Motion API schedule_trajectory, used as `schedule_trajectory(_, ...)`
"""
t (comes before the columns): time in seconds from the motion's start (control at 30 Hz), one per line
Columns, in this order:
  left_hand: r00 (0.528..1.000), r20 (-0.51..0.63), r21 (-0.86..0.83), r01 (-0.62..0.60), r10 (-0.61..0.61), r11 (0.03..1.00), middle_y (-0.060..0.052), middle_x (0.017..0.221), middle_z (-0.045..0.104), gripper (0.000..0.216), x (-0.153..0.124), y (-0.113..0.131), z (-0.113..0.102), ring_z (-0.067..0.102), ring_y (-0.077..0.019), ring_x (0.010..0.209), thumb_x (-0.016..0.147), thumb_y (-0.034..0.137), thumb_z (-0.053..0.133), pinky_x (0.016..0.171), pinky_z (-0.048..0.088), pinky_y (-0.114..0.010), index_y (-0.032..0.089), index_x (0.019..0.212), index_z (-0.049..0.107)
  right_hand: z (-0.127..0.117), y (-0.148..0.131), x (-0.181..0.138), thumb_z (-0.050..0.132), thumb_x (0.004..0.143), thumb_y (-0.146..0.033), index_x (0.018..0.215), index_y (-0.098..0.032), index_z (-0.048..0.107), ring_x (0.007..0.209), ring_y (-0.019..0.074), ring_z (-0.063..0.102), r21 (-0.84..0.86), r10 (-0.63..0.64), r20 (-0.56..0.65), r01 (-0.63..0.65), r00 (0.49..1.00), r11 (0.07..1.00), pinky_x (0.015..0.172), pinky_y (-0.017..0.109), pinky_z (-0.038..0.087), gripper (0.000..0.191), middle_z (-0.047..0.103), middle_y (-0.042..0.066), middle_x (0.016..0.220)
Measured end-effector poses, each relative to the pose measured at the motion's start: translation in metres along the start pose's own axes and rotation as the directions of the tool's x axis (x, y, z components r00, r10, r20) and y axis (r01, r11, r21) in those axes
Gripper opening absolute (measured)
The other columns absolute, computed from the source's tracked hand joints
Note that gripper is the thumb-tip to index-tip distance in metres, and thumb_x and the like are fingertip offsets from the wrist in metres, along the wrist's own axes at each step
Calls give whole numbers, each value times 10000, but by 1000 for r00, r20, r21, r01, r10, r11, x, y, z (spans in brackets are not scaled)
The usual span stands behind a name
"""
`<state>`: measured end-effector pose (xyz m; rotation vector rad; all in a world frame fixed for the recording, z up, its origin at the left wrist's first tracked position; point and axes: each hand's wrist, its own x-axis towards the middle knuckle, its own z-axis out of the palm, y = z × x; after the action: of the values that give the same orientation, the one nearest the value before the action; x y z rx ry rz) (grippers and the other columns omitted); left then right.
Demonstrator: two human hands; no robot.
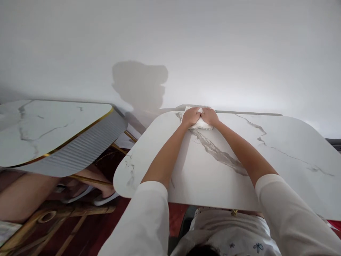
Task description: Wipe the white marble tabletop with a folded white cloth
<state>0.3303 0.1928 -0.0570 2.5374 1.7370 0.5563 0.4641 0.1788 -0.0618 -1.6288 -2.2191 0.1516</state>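
White sleeves: nearest, well back from the grip, one on each arm.
Bamboo frame: low, well to the left of the grip and nearer than it.
Another person's legs: left of the grip, below a second table with gold trim.
Marble-patterned tabletop: under the grip, spreading to both sides of it.
White cloth: directly beneath both hands, at the tabletop's far edge.
Left hand: palm down on the cloth — how far its fingers curl, I cannot tell.
Right hand: just beside the left, likewise pressed on the cloth — finger spread unclear.
Wall: beyond the grip, a head-shaped shadow up to its left.
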Motion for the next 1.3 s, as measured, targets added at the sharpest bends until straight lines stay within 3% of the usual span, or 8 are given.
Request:
schedule_trajectory(0.13, 998, 43, 81, 48, -51, 996, -98, 1027, 697, 332, 18, -3, 2, 619, -273, 1006, 884, 252, 349, 867, 444, -359, 184, 955, 667, -1, 0, 13, 307, 957, -279, 1158, -71, 582, 1100, 284, 584, -33, 124, 8, -124, 992, 992, 913, 372, 421, 399, 643, 181, 1178)
schedule_trajectory(0.23, 995, 77, 129, 49, -60, 990, -101, 987, 699, 325, 25, -5, 2, 628, -269, 977, 892, 263, 346, 839, 448, -352, 188, 900, 661, 1, -2, 15, 302, 958, -261, 1117, -80, 606, 1064, 281, 604, -74, 135, -17, -136, 991, 988, 883, 370, 440, 388, 663, 166, 1135)
schedule_trajectory(0.43, 998, 22, 87, -60, 58, 994, -97, 1144, 659, 329, 15, -6, 4, 575, -236, 1093, 891, 214, 340, 964, 396, -347, 175, 1063, 617, 5, -1, 4, 314, 946, -218, 1138, -95, 591, 1168, 260, 527, -81, 39, -80, -45, 996, 996, 998, 380, 366, 358, 628, 152, 1212)
schedule_trajectory(0.6, 987, -7, 103, -160, 162, 982, -142, 1292, 562, 382, -11, -2, 3, 476, -229, 1230, 893, 190, 336, 1056, 332, -365, 124, 1221, 518, 3, -8, -19, 279, 952, -231, 1359, -17, 427, 1343, 272, 349, -77, 0, -85, -7, 996, 997, 1092, 399, 258, 484, 437, 174, 1442)
schedule_trajectory(0.8, 968, 28, 160, -250, 249, 955, -183, 1397, 460, 449, -69, 11, -12, 382, -256, 1326, 912, 200, 263, 1118, 257, -419, 67, 1298, 451, -4, -36, -72, 251, 950, -233, 1437, 16, 316, 1405, 279, 254, -87, 19, -6, -19, 1000, 996, 1131, 401, 189, 551, 321, 175, 1516)
schedule_trajectory(1.1, 988, 113, 172, -123, 104, 977, -141, 1493, 370, 558, -221, 41, -53, 301, -262, 1398, 906, 279, 247, 1144, 263, -428, 84, 1419, 349, -21, -108, -210, 284, 919, -256, 1439, 38, 313, 1415, 311, 240, -44, -91, 25, 92, 996, 995, 1148, 460, 191, 598, 302, 217, 1509)
schedule_trajectory(1.2, 992, 111, 165, -76, 58, 983, -122, 1492, 379, 567, -254, 54, -61, 303, -267, 1399, 900, 292, 252, 1144, 272, -429, 112, 1428, 356, -28, -118, -238, 277, 915, -259, 1447, 23, 310, 1425, 301, 220, -27, -120, 67, 122, 991, 992, 1157, 466, 192, 603, 278, 201, 1521)
schedule_trajectory(1.3, 994, 100, 141, -61, 47, 988, -112, 1491, 383, 572, -269, 73, -63, 311, -275, 1396, 893, 302, 267, 1135, 282, -461, 150, 1439, 346, -37, -113, -259, 256, 922, -262, 1451, 25, 304, 1429, 297, 209, -17, -140, 92, 142, 986, 990, 1167, 453, 185, 604, 268, 197, 1526)
